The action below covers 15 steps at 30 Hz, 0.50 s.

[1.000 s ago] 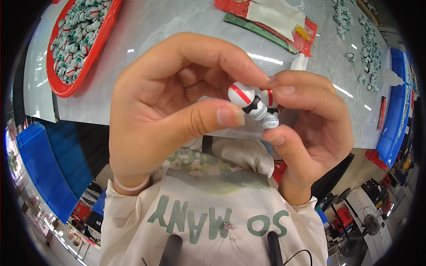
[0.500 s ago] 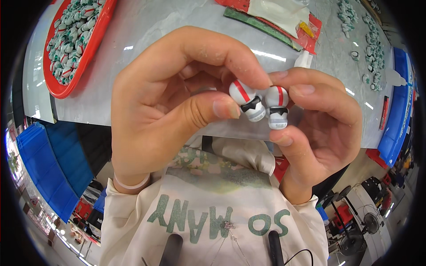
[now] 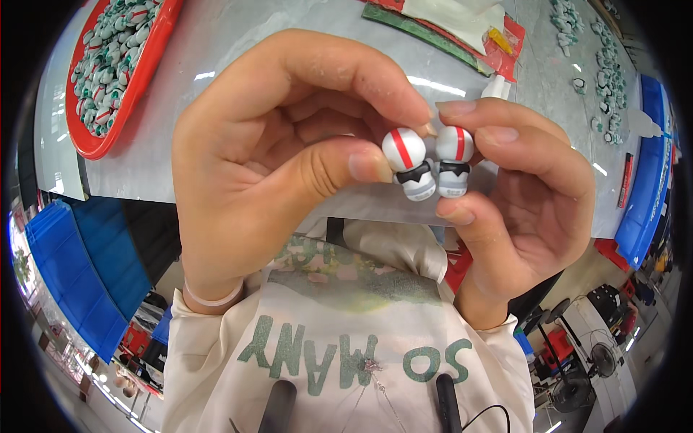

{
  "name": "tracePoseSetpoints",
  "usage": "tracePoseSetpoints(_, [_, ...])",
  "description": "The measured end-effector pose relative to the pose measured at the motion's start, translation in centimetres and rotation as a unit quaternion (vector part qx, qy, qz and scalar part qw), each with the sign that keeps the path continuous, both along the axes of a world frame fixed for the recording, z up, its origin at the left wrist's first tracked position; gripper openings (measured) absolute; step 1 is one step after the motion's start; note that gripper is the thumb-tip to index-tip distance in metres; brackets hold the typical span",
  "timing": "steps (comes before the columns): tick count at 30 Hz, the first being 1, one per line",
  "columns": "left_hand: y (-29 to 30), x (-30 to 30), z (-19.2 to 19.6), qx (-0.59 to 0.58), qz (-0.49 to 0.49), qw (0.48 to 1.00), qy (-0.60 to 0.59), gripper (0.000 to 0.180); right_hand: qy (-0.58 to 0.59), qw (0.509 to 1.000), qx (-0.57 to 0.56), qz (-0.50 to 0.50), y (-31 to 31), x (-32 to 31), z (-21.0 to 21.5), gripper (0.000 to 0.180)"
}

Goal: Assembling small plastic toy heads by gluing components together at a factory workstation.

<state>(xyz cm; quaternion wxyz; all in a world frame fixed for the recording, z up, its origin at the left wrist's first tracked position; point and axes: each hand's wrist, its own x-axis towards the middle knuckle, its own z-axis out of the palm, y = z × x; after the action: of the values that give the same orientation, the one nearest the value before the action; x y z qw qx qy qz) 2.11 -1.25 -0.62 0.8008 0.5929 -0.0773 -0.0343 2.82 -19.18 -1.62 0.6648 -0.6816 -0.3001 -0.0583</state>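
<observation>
My left hand pinches a small toy figurine between thumb and forefinger. This figurine has a round white head with a red stripe, a black pointed collar and a white and grey body, and leans slightly. A matching figurine, nearly upright, is gripped by my right hand, with the thumb at its base and fingers by its head. The two pieces sit side by side above the table's near edge, their bodies very close; whether they touch I cannot tell.
A red tray piled with similar figurines stands on the grey table at the far left. More figurines lie at the far right near a white bottle. A green board lies at the back beside red and white sheets.
Both hands have shifted slightly, and the figurines have moved up a little. The left figurine has turned so its stripe stands more upright and its head sits nearly level with the other's.
</observation>
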Motion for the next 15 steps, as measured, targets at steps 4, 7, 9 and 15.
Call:
tracePoseSetpoints(4, [0.22,0.02,-0.06,-0.001,-0.007,1.0,0.0,0.027,-0.021,1.0,-0.011,0.007,-0.13,0.24,-0.17,0.039])
tracePoseSetpoints(7, [0.25,0.1,-0.08,0.022,-0.003,1.0,-0.011,0.026,-0.034,0.999,-0.01,0.009,-0.02,0.27,-0.16,0.038])
tracePoseSetpoints(9, [0.18,0.07,-0.06,0.016,-0.002,1.0,-0.011,0.025,-0.03,1.0,-0.002,0.008,-0.07,0.31,-0.08,0.038])
tracePoseSetpoints(15, [0.12,0.13,-0.16,0.02,0.002,1.0,-0.015,0.025,-0.033,0.999,-0.006,0.007,-0.13,0.19,-0.13,0.038])
